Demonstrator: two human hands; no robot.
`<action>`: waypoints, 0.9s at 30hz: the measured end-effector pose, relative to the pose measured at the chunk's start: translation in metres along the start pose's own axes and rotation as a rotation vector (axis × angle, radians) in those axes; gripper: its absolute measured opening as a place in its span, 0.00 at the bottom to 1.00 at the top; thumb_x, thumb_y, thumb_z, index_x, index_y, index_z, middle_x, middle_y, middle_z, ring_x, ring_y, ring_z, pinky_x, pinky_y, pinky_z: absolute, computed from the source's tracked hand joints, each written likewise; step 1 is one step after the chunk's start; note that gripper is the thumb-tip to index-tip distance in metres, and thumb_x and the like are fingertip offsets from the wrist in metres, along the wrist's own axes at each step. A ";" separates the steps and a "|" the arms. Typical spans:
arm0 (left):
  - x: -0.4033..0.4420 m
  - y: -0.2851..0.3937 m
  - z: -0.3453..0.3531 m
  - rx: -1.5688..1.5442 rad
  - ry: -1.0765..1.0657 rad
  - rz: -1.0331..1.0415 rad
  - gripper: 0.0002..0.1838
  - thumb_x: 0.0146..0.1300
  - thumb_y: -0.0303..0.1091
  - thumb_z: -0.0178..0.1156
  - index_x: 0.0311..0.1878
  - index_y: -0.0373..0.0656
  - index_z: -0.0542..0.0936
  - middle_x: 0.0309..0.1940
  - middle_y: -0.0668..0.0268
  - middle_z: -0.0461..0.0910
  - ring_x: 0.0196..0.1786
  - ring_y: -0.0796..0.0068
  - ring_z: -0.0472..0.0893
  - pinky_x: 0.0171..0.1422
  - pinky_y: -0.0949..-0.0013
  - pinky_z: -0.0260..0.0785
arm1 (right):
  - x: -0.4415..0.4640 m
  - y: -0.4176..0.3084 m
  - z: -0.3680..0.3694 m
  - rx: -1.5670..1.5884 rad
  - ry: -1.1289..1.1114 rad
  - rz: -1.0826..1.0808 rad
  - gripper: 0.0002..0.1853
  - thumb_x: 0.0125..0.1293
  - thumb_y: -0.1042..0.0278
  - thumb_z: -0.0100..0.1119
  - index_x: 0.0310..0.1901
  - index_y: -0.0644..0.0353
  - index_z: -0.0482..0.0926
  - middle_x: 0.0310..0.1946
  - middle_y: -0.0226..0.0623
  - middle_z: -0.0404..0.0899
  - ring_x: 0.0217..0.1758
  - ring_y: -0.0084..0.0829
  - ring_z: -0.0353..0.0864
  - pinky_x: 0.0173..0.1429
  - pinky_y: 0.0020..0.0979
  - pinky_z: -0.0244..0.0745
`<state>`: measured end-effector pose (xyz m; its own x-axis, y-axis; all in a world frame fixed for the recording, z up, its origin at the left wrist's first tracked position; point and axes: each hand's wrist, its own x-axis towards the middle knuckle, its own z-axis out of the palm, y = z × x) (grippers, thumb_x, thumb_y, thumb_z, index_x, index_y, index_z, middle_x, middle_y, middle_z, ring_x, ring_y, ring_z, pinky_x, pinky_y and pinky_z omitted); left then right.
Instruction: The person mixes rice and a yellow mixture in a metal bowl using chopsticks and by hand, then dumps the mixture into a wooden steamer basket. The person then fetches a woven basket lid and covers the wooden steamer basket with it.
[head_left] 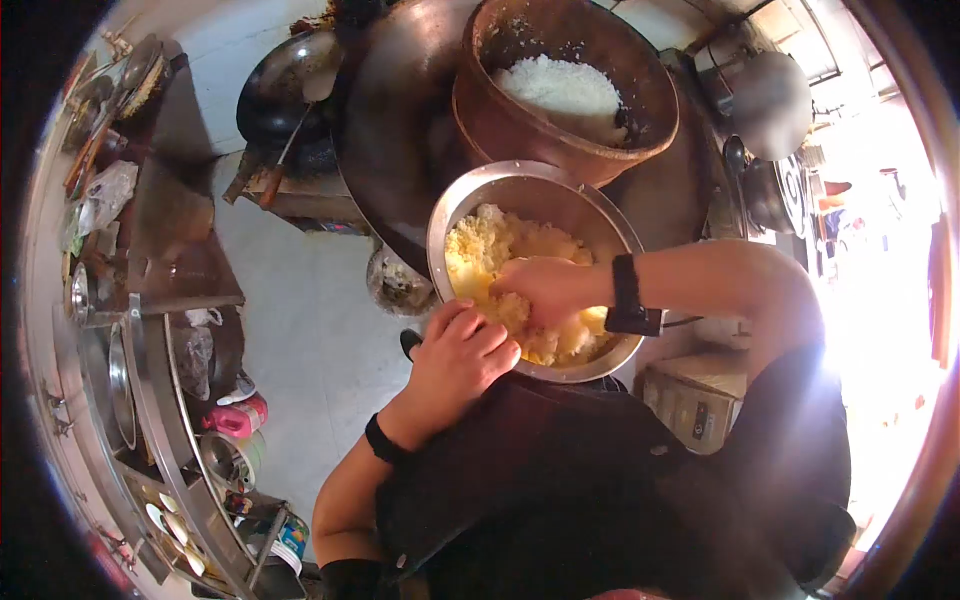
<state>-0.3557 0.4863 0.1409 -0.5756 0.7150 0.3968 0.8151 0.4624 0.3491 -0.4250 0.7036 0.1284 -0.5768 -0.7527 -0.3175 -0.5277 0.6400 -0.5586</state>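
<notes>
R hand (pixel 545 290) is down in the mix, head view, folks, w/ fingers sunk in the yellow-and-white crumbly grain (pixel 480 250), so can't tell if it's clenched or loose under there. That grain's all inside the steel mixing bowl (pixel 565 205), piled over the bottom & up the near side; the bowl itself is tilted, mouth toward the camera. L hand (pixel 465 350) is at the bowl's near-left edge, fingers curled over the rim, so that's a grip on the bowl. Black wristband (pixel 385 440) on the L wrist, wider black band (pixel 626 290) on the R, right above the bowl's right rim.

Just beyond the bowl: big brown pot (pixel 510 135), w/ a white grainy mound (pixel 560 88) inside. That pot stands in a huge dark wok (pixel 395 110), which spreads behind the bowl on both sides. Far left of the bowl, up top, a smaller wok (pixel 270 85) w/ a long-handled turner (pixel 296 140) resting in it. Small metal basin (pixel 400 285) w/ scraps, just left of the bowl & lower down. Cardboard box (pixel 695 400) right of the bowl, near side. Pink bottle (pixel 238 415) well off to the bowl's left, by a metal rack (pixel 185 440).
</notes>
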 end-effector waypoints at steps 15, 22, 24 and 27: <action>0.004 0.005 -0.002 -0.058 0.025 -0.073 0.06 0.52 0.33 0.63 0.35 0.50 0.81 0.34 0.73 0.75 0.46 0.71 0.75 0.66 0.57 0.65 | -0.009 -0.027 -0.065 0.372 -0.133 0.597 0.45 0.70 0.27 0.38 0.75 0.56 0.51 0.62 0.64 0.69 0.67 0.48 0.71 0.61 0.49 0.71; 0.001 0.006 -0.002 -0.051 0.039 -0.079 0.07 0.51 0.33 0.61 0.35 0.51 0.82 0.34 0.73 0.74 0.46 0.71 0.74 0.68 0.57 0.64 | -0.057 0.063 -0.078 1.023 -0.335 0.831 0.44 0.69 0.27 0.38 0.74 0.54 0.56 0.75 0.43 0.54 0.73 0.44 0.62 0.67 0.55 0.68; 0.000 0.007 -0.001 -0.047 0.034 -0.080 0.07 0.51 0.33 0.60 0.35 0.51 0.81 0.34 0.73 0.74 0.46 0.71 0.74 0.69 0.57 0.64 | -0.052 0.086 -0.055 1.083 -0.355 0.939 0.42 0.70 0.29 0.41 0.73 0.54 0.59 0.73 0.40 0.59 0.72 0.41 0.65 0.67 0.51 0.69; -0.003 0.011 0.000 -0.011 0.025 -0.102 0.08 0.51 0.34 0.60 0.36 0.52 0.81 0.34 0.73 0.74 0.46 0.72 0.75 0.69 0.57 0.64 | -0.037 0.076 -0.026 1.170 -0.471 0.693 0.33 0.72 0.38 0.47 0.69 0.52 0.66 0.67 0.35 0.70 0.68 0.26 0.71 0.70 0.39 0.69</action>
<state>-0.3451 0.4893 0.1440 -0.6571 0.6511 0.3797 0.7514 0.5260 0.3984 -0.4605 0.7841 0.1176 -0.1225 -0.4761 -0.8708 0.7075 0.5734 -0.4130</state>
